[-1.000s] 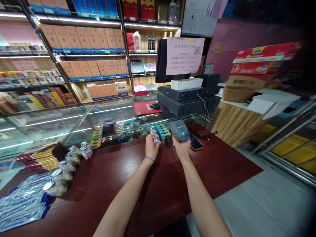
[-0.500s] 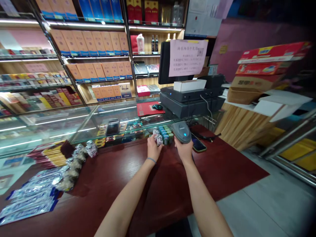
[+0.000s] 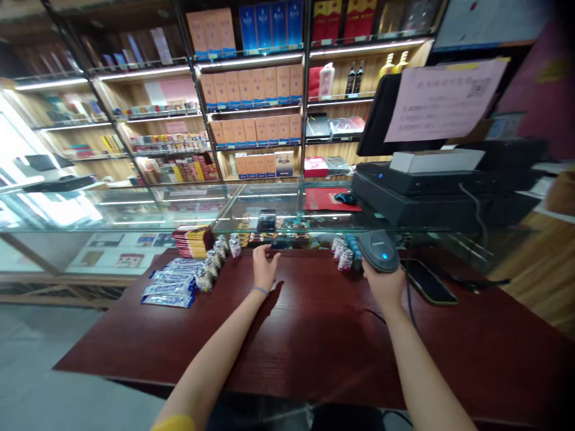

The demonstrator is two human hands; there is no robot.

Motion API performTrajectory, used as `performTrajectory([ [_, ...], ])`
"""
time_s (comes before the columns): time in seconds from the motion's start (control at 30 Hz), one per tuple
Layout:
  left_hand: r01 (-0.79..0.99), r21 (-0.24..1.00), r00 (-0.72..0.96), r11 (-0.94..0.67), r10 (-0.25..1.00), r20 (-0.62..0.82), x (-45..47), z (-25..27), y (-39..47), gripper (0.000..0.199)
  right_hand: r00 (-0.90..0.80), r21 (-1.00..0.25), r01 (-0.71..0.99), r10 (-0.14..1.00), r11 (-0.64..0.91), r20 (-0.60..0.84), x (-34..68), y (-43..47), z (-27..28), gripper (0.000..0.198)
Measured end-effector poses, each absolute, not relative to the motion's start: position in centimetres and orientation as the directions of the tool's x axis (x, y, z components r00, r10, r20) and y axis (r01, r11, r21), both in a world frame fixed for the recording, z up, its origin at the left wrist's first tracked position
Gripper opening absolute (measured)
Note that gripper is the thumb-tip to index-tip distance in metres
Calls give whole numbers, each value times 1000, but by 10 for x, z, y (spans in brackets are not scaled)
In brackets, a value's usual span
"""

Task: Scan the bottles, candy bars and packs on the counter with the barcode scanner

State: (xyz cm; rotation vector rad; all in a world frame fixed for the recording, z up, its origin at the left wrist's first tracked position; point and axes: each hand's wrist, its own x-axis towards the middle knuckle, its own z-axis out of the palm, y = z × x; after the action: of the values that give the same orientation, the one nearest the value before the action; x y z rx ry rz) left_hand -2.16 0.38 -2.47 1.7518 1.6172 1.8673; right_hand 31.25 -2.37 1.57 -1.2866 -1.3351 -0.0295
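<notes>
Left hand [image 3: 265, 269], fingers [image 3: 260, 254] wide, hovers near tabletop's far edge [image 3: 308, 252], clear of containers [image 3: 235, 245]; right hand [image 3: 386, 290] grips scanner [image 3: 378, 250].

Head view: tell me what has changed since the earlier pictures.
The left hand has let go of the silver-topped jars near the scanner and moved left over the table, open and apparently empty, toward the other jars. The view has swung left. The right hand still holds the scanner; both jar groups look unmoved.

The scanner [image 3: 378, 245] is dark grey, the table [image 3: 309, 323] reddish-brown with faint grain.
</notes>
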Motion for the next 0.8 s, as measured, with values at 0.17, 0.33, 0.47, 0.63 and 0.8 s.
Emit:
performTrajectory([
  [0.17,578,758,-472,-304,633,614,-86,-26,-7,37,316,-660,644,650,388,691,290,-26,13,42],
  [0.33,599,766,-526,-235,605,598,-117,-27,-2,54,237,-598,687,651,413,721,267,-31,11,49],
  [0.47,627,746,-480,-224,643,597,-127,-32,10,68,147,-582,682,696,443,702,255,-35,3,50],
  [0.63,655,733,-486,-185,640,595,-133,-41,19,71,-1,-538,678,733,501,681,248,-37,-9,48],
  [0.8,687,718,-504,-111,638,582,-132,-44,18,62,-97,-482,709,748,515,656,238,-45,-9,33],
])
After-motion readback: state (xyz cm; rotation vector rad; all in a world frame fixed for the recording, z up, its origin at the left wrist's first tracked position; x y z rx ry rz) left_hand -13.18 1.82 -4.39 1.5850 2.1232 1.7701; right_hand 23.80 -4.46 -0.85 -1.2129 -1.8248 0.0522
